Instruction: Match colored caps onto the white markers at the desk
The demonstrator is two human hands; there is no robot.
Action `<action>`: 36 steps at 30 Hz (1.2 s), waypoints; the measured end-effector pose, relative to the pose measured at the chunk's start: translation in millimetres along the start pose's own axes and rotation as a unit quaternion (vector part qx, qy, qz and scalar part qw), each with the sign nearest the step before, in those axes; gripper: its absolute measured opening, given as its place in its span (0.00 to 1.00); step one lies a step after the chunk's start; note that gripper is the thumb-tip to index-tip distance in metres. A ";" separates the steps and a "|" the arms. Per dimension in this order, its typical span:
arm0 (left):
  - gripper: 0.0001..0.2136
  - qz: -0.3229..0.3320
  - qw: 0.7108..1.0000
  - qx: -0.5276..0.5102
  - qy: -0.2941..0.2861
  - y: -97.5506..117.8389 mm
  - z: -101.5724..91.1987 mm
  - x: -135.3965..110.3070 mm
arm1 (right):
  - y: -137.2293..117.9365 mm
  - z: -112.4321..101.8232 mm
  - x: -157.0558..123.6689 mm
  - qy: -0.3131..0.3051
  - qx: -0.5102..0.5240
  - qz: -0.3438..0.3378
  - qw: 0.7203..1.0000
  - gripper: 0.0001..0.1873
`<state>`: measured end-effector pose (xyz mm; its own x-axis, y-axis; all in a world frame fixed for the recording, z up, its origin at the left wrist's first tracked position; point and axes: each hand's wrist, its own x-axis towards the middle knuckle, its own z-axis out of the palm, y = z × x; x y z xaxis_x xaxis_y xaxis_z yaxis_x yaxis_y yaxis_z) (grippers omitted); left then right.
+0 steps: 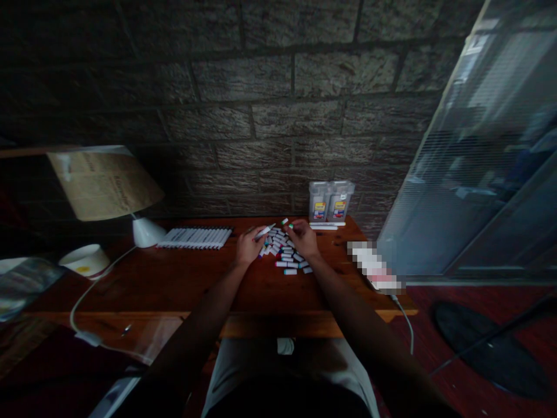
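My left hand (249, 247) is closed round a white marker (263, 231), whose tapered tip points up and to the right. In the fingers of my right hand (306, 239) is a small marker cap (291, 226) with a green end. Between the hands a loose heap of white caps (287, 258) with coloured ends lies on the wooden table. Another green-ended cap (285, 221) is just beyond my right fingertips. To the left, several white markers (195, 237) lie side by side in a neat row.
Two clear plastic cases (319, 200) stand against the brick wall, with white markers (323, 227) lying before them. A lamp (145, 231) and a paper cup (86, 259) are at the left. A cabled, blurred-out device (374, 267) lies near the right edge of the table (195, 287).
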<state>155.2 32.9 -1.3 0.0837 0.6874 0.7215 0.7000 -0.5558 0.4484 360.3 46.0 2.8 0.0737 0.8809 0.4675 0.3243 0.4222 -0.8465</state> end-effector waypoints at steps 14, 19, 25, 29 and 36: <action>0.11 0.019 0.999 -0.022 -0.031 5.5 -2.1 0.1 | -4.6 0.2 3.7 0.025 0.266 0.076 0.961 0.26; 0.10 0.026 0.999 -0.027 -0.027 6.9 -3.2 0.5 | 0.2 1.2 3.3 0.027 0.204 0.070 0.976 0.24; 0.10 0.026 0.999 -0.026 -0.030 5.6 -3.9 0.3 | 7.2 5.3 4.9 0.001 0.162 0.042 0.986 0.20; 0.10 0.024 0.999 -0.022 -0.034 3.7 -2.9 0.6 | 7.1 6.0 4.1 -0.018 0.161 0.030 0.986 0.17; 0.10 0.026 0.998 -0.031 -0.040 4.2 -2.7 0.7 | 5.2 5.0 2.3 -0.045 0.150 0.026 0.987 0.15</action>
<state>156.2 29.8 2.5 0.1759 0.6904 0.7017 0.6478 -0.6179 0.4456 357.4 51.4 -1.8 -0.0066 0.9127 0.4086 0.0277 0.4087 -0.9123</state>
